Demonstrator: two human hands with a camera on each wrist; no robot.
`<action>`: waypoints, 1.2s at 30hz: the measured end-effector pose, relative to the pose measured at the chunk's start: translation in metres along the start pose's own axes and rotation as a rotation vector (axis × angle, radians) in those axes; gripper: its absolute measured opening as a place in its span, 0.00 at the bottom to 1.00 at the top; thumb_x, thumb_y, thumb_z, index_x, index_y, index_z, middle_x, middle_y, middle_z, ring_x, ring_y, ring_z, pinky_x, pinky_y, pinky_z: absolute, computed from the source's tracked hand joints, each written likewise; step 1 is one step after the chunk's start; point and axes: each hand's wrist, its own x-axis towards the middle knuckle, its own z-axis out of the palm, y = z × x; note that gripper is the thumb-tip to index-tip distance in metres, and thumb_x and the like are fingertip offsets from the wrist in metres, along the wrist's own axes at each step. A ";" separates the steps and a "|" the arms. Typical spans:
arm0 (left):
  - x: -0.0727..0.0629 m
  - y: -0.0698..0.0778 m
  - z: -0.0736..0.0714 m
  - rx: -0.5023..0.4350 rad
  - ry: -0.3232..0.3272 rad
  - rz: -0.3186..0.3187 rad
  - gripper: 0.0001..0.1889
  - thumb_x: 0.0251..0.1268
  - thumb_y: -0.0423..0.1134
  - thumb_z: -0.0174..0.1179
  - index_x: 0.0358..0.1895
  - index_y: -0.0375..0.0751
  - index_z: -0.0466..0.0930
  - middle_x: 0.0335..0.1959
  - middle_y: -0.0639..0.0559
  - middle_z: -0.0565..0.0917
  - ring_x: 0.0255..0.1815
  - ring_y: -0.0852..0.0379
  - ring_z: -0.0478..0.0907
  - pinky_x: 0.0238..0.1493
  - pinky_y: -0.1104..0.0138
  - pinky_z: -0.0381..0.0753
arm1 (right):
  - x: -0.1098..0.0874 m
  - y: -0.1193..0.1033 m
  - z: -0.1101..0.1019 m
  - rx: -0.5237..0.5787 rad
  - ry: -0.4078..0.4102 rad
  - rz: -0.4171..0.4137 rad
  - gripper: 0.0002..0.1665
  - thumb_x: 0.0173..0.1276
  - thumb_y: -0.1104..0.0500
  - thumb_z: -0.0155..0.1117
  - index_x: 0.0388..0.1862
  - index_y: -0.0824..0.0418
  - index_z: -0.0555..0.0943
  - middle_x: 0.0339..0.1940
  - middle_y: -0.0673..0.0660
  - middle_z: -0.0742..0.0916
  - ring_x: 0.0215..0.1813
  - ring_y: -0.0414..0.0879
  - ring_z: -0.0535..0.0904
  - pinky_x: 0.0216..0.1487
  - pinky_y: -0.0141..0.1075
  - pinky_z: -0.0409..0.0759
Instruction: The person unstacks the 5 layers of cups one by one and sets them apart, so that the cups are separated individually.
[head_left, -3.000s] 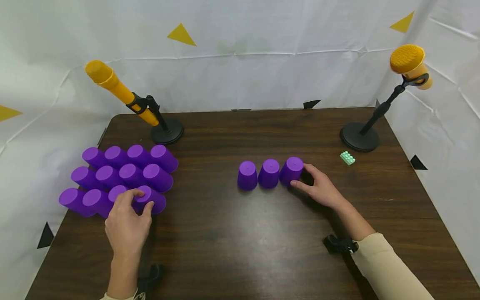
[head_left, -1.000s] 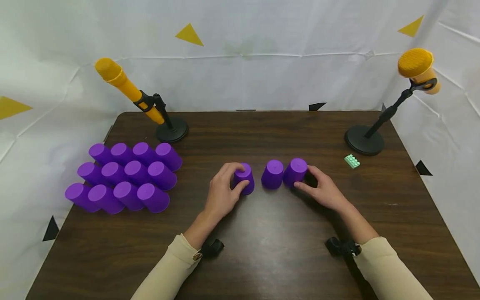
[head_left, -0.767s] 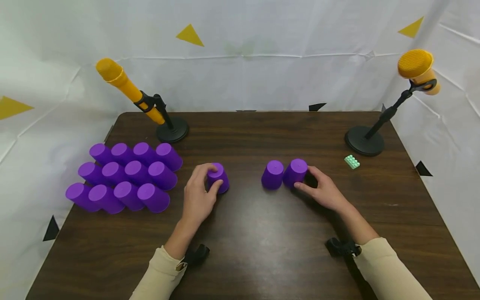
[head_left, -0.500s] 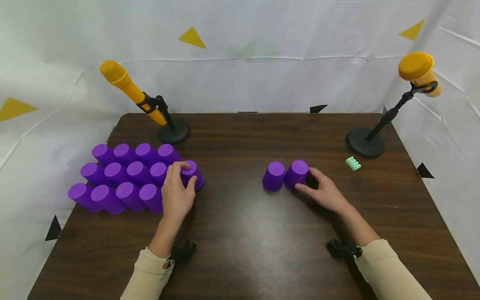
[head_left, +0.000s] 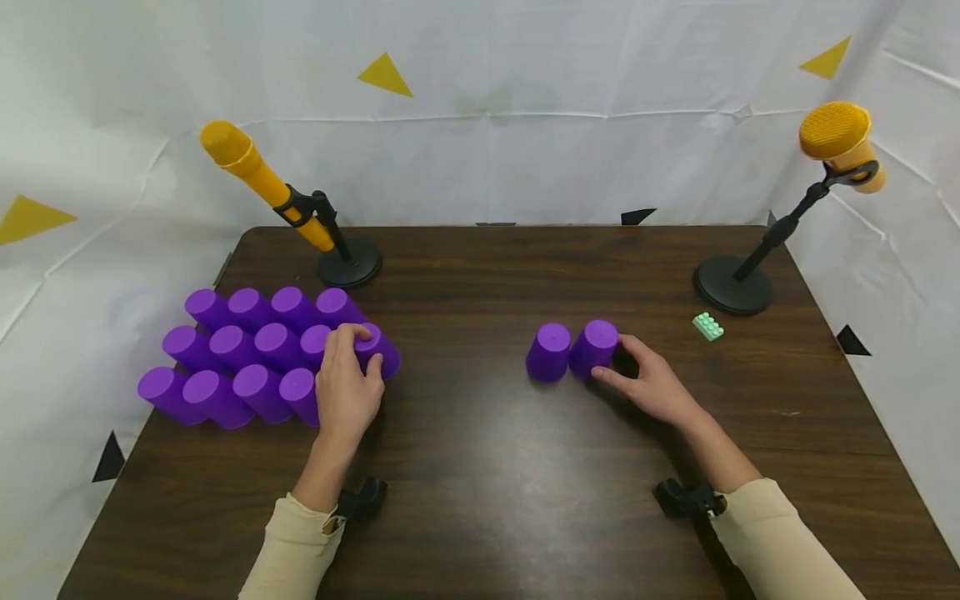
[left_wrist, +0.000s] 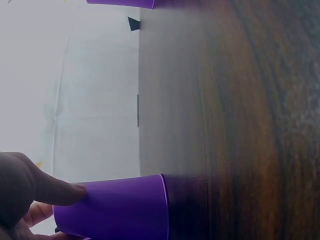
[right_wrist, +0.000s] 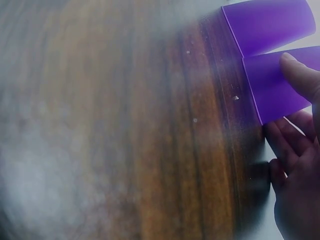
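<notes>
My left hand [head_left: 348, 392] pinches an upside-down purple cup [head_left: 381, 352] at the right end of the middle row of the cup group. In the left wrist view the thumb [left_wrist: 67, 192] presses that cup's side, and its rim stands on the table. My right hand [head_left: 652, 379] holds another upturned purple cup [head_left: 595, 348], thumb on the near side and fingers behind. Close beside it on the left stands one more purple cup [head_left: 548, 352]. Three rows of upturned purple cups [head_left: 258, 392] stand at the table's left; my left hand partly hides some.
A yellow microphone on a black stand [head_left: 349, 262] is behind the cup group. Another yellow microphone [head_left: 835, 133] on a stand [head_left: 733, 286] is at the back right, with a small mint-green toy brick [head_left: 708, 326] before it. White sheeting surrounds the dark wooden table [head_left: 480, 500].
My left hand left the cup group, took the leftmost of the three middle cups and carried it left to the end of the middle row. My right hand has stayed on its cup.
</notes>
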 end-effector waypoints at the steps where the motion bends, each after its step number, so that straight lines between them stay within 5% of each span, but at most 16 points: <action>1: 0.000 0.001 -0.001 0.007 0.001 0.006 0.17 0.60 0.29 0.66 0.49 0.43 0.72 0.51 0.44 0.75 0.47 0.41 0.77 0.43 0.46 0.74 | 0.000 0.000 0.000 0.001 0.000 -0.002 0.36 0.67 0.47 0.68 0.67 0.63 0.69 0.63 0.65 0.77 0.69 0.61 0.67 0.69 0.61 0.58; 7: -0.001 0.018 -0.012 0.035 0.054 0.094 0.21 0.57 0.31 0.69 0.52 0.42 0.72 0.54 0.44 0.74 0.47 0.43 0.77 0.39 0.49 0.76 | 0.000 0.000 0.000 0.007 0.003 -0.004 0.36 0.67 0.47 0.68 0.68 0.63 0.70 0.64 0.65 0.77 0.69 0.61 0.67 0.69 0.61 0.58; 12: -0.001 0.048 -0.012 -0.040 0.102 0.240 0.23 0.55 0.31 0.71 0.54 0.40 0.74 0.58 0.42 0.74 0.59 0.45 0.73 0.52 0.50 0.77 | -0.001 0.000 -0.001 0.007 0.004 -0.005 0.37 0.66 0.48 0.68 0.68 0.63 0.69 0.64 0.65 0.77 0.69 0.61 0.67 0.69 0.60 0.58; 15: -0.004 0.066 0.002 -0.085 0.041 0.336 0.24 0.56 0.33 0.70 0.56 0.40 0.74 0.61 0.42 0.74 0.61 0.46 0.72 0.56 0.52 0.76 | -0.001 0.000 -0.001 0.008 0.005 -0.004 0.37 0.67 0.48 0.68 0.68 0.63 0.69 0.64 0.65 0.77 0.69 0.61 0.67 0.69 0.60 0.59; 19: -0.012 0.085 0.032 -0.140 -0.143 0.406 0.29 0.57 0.36 0.71 0.62 0.43 0.72 0.62 0.45 0.73 0.62 0.49 0.72 0.56 0.54 0.76 | -0.002 0.000 -0.003 0.012 0.002 0.004 0.36 0.67 0.47 0.68 0.68 0.63 0.69 0.64 0.65 0.77 0.69 0.61 0.67 0.69 0.61 0.58; 25: -0.026 0.103 0.084 -0.268 -0.338 0.398 0.32 0.60 0.40 0.70 0.67 0.44 0.68 0.62 0.49 0.72 0.64 0.55 0.70 0.61 0.57 0.73 | -0.002 0.000 -0.002 0.010 0.002 0.003 0.37 0.67 0.47 0.68 0.68 0.63 0.69 0.64 0.65 0.77 0.69 0.62 0.67 0.69 0.61 0.58; 30: -0.028 0.116 0.113 -0.332 -0.341 0.390 0.29 0.61 0.40 0.69 0.66 0.48 0.70 0.62 0.51 0.71 0.62 0.57 0.70 0.60 0.58 0.73 | 0.000 -0.001 -0.001 0.016 0.025 -0.022 0.35 0.66 0.50 0.69 0.67 0.64 0.70 0.63 0.65 0.78 0.68 0.61 0.68 0.69 0.60 0.59; 36: -0.026 0.122 0.131 -0.387 -0.316 0.335 0.25 0.60 0.38 0.70 0.60 0.51 0.74 0.62 0.55 0.72 0.62 0.60 0.71 0.60 0.61 0.73 | 0.000 -0.001 0.001 0.018 0.019 -0.022 0.36 0.66 0.49 0.69 0.67 0.64 0.70 0.63 0.65 0.77 0.69 0.61 0.68 0.69 0.60 0.59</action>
